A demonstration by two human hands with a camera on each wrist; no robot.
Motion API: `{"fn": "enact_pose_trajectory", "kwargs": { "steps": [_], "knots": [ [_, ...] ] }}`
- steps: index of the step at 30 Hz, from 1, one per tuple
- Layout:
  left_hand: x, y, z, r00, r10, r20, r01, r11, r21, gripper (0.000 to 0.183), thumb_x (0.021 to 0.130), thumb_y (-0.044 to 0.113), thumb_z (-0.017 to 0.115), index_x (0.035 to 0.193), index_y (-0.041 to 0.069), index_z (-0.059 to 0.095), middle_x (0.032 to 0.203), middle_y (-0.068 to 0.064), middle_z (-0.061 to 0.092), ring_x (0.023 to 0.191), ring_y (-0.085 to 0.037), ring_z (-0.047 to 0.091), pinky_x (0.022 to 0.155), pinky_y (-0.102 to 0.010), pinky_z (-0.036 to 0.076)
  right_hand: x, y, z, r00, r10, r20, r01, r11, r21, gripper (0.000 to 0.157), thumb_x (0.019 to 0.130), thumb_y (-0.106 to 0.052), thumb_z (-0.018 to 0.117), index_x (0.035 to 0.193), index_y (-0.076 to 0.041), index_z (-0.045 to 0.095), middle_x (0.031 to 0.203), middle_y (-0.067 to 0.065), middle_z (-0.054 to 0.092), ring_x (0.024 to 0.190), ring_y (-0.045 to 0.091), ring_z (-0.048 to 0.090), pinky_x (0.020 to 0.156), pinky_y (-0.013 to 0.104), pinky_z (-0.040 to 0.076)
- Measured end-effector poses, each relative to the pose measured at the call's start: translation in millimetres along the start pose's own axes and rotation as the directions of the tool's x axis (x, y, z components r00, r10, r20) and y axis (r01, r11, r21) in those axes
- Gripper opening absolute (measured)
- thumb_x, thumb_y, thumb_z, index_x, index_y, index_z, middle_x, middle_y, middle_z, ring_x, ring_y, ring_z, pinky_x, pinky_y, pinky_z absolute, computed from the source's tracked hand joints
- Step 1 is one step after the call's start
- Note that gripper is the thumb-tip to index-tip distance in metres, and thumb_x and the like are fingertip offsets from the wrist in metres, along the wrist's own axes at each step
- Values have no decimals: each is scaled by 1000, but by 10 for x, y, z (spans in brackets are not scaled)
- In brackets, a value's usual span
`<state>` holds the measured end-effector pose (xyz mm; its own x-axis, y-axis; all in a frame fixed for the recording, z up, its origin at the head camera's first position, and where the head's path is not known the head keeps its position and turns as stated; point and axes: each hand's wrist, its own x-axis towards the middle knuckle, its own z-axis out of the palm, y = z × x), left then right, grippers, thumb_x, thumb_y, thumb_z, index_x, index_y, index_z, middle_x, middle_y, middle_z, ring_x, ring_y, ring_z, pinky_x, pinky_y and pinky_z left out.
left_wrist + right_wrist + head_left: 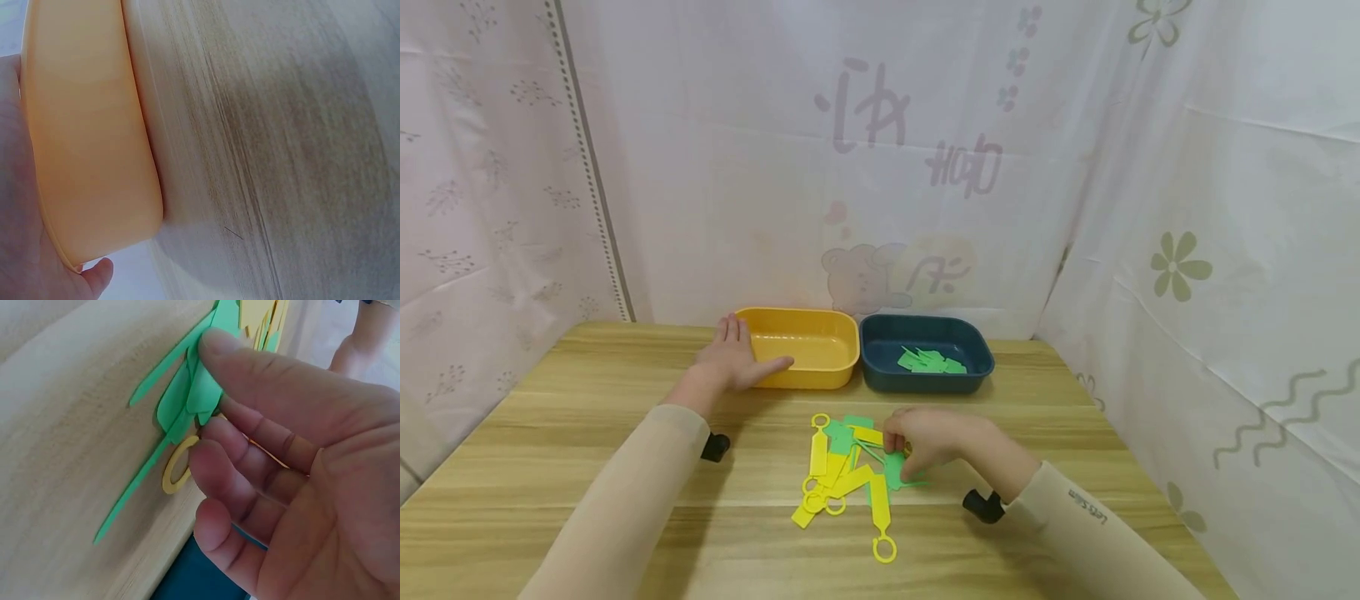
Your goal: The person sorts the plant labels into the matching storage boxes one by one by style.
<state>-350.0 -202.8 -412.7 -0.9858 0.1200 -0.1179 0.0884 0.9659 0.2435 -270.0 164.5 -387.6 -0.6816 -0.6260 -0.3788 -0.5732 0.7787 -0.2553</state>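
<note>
My left hand (730, 358) rests on the left end of the yellow bin (805, 379), thumb stretched over its front rim and fingers straight at the far side. In the left wrist view, the hand lies along the bin's rim. My right hand (936, 437) is over a mixed pile on the table, its thumb and fingers pinching a green plant label (203, 387) with a thin pointed stem. More green labels (841, 437) lie among yellow tags with ring ends (880, 500). A yellow ring (178, 465) shows beside my right fingertips.
A dark blue bin (925, 383) stands touching the yellow one, with several green labels (928, 361) in it. The wooden table (760, 550) meets patterned curtains (737, 167) behind and at both sides. Black wrist-camera parts (985, 506) sit under the wrists.
</note>
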Motion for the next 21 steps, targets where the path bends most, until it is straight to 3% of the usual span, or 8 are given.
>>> {"fn": "enact_pose_trajectory", "kwargs": {
  "steps": [9,21],
  "knots": [
    [18,-13,-9,1000,-5,12,5,1000,10,145,89,103,25,167,-15,-9,177,-36,-19,168,-52,-13,136,-66,16,1,-5,20,1000,12,5,-12,999,40,36,89,-20,94,116,-24,70,105,-8,62,93,9,58,89,27,54],
    [-62,40,-44,1000,3,0,-3,1000,11,139,95,97,28,167,-17,-6,177,-38,-15,168,-55,-10,137,-64,12,-26,18,89,999,-41,-25,42,997,63,33,90,-23,94,108,-26,67,100,-7,64,88,8,58,85,25,52]
  ]
}}
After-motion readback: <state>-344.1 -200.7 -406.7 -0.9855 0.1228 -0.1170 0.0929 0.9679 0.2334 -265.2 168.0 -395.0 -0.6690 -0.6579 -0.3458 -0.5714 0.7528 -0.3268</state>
